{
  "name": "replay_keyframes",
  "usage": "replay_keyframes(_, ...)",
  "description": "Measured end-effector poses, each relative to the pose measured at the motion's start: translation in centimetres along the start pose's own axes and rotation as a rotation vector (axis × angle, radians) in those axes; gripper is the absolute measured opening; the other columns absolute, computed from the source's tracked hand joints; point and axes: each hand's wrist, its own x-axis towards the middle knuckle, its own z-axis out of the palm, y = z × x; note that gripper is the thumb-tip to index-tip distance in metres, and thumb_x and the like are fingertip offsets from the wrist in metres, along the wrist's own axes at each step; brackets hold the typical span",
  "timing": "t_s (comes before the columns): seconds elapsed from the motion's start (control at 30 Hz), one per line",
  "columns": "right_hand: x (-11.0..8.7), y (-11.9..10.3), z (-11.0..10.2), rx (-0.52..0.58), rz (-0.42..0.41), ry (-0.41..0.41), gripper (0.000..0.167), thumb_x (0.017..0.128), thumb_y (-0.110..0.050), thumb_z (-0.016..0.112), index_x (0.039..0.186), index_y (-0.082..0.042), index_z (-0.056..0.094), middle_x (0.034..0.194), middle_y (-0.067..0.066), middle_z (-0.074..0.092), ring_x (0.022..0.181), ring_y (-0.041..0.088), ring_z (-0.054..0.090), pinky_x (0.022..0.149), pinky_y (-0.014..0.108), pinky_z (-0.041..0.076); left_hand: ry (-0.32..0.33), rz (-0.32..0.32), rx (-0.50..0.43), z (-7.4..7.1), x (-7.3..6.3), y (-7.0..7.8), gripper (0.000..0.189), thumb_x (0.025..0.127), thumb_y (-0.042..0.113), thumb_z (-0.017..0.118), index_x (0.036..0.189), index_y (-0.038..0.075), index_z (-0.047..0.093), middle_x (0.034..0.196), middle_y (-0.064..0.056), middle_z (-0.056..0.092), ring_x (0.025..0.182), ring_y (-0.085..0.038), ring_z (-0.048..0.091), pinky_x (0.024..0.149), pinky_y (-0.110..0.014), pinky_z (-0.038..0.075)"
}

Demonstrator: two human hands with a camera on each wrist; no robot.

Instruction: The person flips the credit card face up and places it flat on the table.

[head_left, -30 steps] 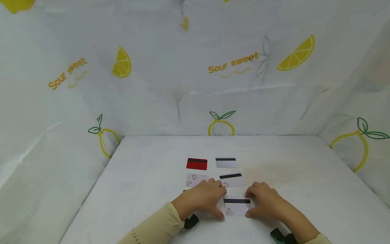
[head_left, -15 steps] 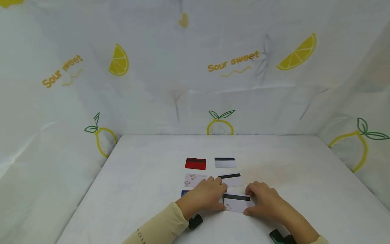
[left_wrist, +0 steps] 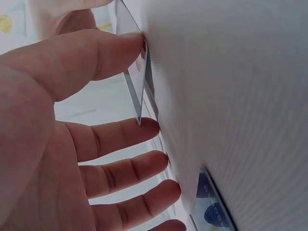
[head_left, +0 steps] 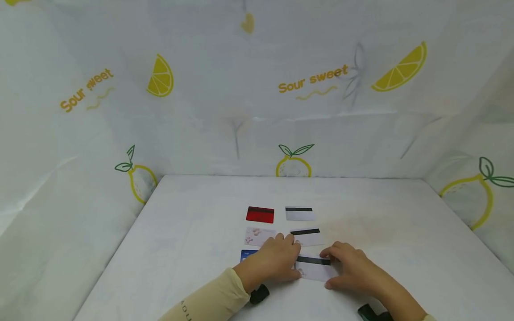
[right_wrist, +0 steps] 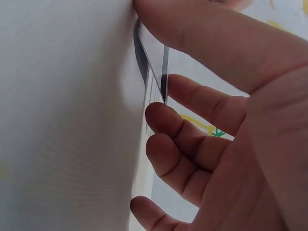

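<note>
A white card (head_left: 315, 269) with a black stripe along its far edge lies slightly raised between my two hands, and its shadow falls on the table. My left hand (head_left: 273, 257) holds its left end, thumb at the near corner and index finger at the far corner. In the left wrist view this card (left_wrist: 137, 91) appears almost edge-on, tilted. My right hand (head_left: 355, 267) is at the right end, its index finger over the striped edge and its thumb tip right by the near corner. A blue card (head_left: 247, 254) is partly hidden beneath my left hand.
Beyond the hands lie a red card (head_left: 260, 215), a striped white card (head_left: 300, 214), a flowered card (head_left: 257, 236) and another striped white card (head_left: 308, 238). Black straps (head_left: 260, 294) show by the wrists. A lemon-print sheet (head_left: 225, 102) closes off the table's back.
The held card has shifted slightly away from me over the second and come up off the table. My left hand moved with it. The blue card shows more beside the left hand.
</note>
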Motion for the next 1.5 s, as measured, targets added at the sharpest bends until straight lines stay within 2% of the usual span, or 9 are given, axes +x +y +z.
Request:
replay_keyframes(0.33,-0.1,-0.2,-0.1,-0.042,-0.036,-0.002,0.058,0.063,-0.042,0.089,0.111,-0.017,0.07,0.098,-0.014,0.057,0.089,0.008,0.049,0.074,0.031,0.04,-0.009,-0.01,0.033,-0.1,0.0,0.5,0.063,0.085,0.058,0.066,0.132,0.017,0.059,0.118,0.001,0.059,0.096,-0.016,0.051,0.085,-0.032,0.049)
replay_keyframes(0.57,-0.3,-0.4,0.1,-0.062,-0.063,0.01,0.058,0.063,-0.04,0.09,0.111,-0.015,0.07,0.098,-0.012,0.055,0.087,0.007,0.047,0.073,0.032,0.04,-0.019,-0.013,0.025,0.4,0.0,0.5,0.064,0.084,0.059,0.067,0.133,0.018,0.059,0.118,0.001,0.059,0.096,-0.016,0.051,0.086,-0.033,0.049)
replay_keyframes(0.77,-0.3,-0.2,0.2,-0.097,-0.053,0.044,0.055,0.065,-0.036,0.088,0.113,-0.016,0.07,0.099,-0.012,0.055,0.089,0.006,0.046,0.074,0.033,0.04,-0.019,-0.012,0.041,0.5,0.0,0.6,0.066,0.082,0.061,0.069,0.132,0.019,0.059,0.118,0.002,0.058,0.096,-0.015,0.051,0.086,-0.032,0.05)
replay_keyframes(1.07,-0.1,0.9,-0.1,0.058,-0.017,0.046,0.054,0.068,-0.036,0.086,0.116,-0.018,0.067,0.104,-0.013,0.054,0.093,0.008,0.051,0.076,0.028,0.047,-0.005,-0.073,-0.093,0.3,0.3,0.3,0.063,0.077,0.057,0.075,0.123,0.02,0.053,0.102,0.004,0.057,0.086,-0.013,0.049,0.077,-0.032,0.049)
replay_keyframes(1.33,0.0,1.2,0.0,0.096,-0.019,0.047,0.054,0.069,-0.037,0.086,0.117,-0.018,0.067,0.105,-0.012,0.055,0.094,0.009,0.052,0.077,0.028,0.047,0.012,-0.077,-0.103,0.1,0.3,0.2,0.06,0.076,0.054,0.076,0.12,0.02,0.055,0.099,0.005,0.057,0.084,-0.013,0.049,0.073,-0.03,0.047)
replay_keyframes(1.5,-0.3,1.2,0.0,0.092,-0.072,0.103,0.055,0.068,-0.033,0.086,0.116,-0.017,0.065,0.106,-0.012,0.055,0.094,0.007,0.051,0.079,0.029,0.048,0.033,-0.062,-0.135,0.1,0.3,0.0,0.056,0.076,0.055,0.076,0.115,0.023,0.053,0.095,0.008,0.054,0.081,-0.011,0.047,0.07,-0.029,0.044)
